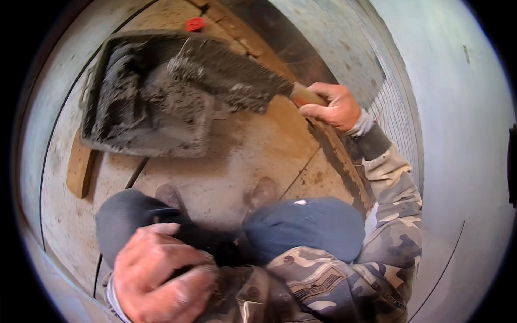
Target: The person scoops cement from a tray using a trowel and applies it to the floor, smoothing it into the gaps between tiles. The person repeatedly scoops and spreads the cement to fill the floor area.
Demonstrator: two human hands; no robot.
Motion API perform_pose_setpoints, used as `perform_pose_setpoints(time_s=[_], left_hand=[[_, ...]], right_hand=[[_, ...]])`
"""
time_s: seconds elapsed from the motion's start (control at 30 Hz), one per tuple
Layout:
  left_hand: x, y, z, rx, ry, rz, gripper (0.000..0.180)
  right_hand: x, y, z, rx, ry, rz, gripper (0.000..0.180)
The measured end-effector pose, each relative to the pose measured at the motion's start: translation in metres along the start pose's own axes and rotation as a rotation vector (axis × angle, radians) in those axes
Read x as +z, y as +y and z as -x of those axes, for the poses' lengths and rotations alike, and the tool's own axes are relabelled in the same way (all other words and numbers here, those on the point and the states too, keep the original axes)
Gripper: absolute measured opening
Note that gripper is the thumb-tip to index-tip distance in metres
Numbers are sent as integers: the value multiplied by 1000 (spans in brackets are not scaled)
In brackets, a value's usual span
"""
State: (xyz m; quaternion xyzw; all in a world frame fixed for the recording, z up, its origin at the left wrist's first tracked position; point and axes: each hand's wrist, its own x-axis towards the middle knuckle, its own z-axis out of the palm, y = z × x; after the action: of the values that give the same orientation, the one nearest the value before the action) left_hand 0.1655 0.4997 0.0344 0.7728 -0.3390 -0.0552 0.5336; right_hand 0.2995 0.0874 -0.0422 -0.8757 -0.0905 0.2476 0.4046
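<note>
My right hand (335, 105) is wrapped round the pale handle of a trowel (229, 75). The trowel's blade is coated in wet grey mortar, and its far end reaches over a dark rectangular tub (86, 107). More mortar (121, 86) lies inside, heaped toward the left and smeared across the bottom. Low in the view, close to my knee, my left hand (164, 274) has its fingers curled in, and nothing shows in them. The trowel's edges are hidden under the mortar.
A wooden block (81, 167) sticks out under the tub's near left corner. Behind the tub is a small red object (195, 23). A wooden beam (344, 167) runs along the right, beside a grey panel with a ridged strip (401, 121). My boots stand on the stained floor (215, 172).
</note>
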Motion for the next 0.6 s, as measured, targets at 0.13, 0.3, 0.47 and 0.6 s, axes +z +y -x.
perform_pose_setpoints(time_s=[0.13,0.3,0.47,0.6], left_hand=[[14,21,-16,-174,-48,-177,18],[35,21,-30,-353,-35,-278,16],[43,27,-39,-394,-24,-468,13],[50,23,-45,-460,-50,-548,11]], right_hand=[[-50,47,82,-86,266,115,33],[-46,185,172,48,438,430,35],[17,300,203,480,451,693,36],[48,291,200,256,726,231,37]])
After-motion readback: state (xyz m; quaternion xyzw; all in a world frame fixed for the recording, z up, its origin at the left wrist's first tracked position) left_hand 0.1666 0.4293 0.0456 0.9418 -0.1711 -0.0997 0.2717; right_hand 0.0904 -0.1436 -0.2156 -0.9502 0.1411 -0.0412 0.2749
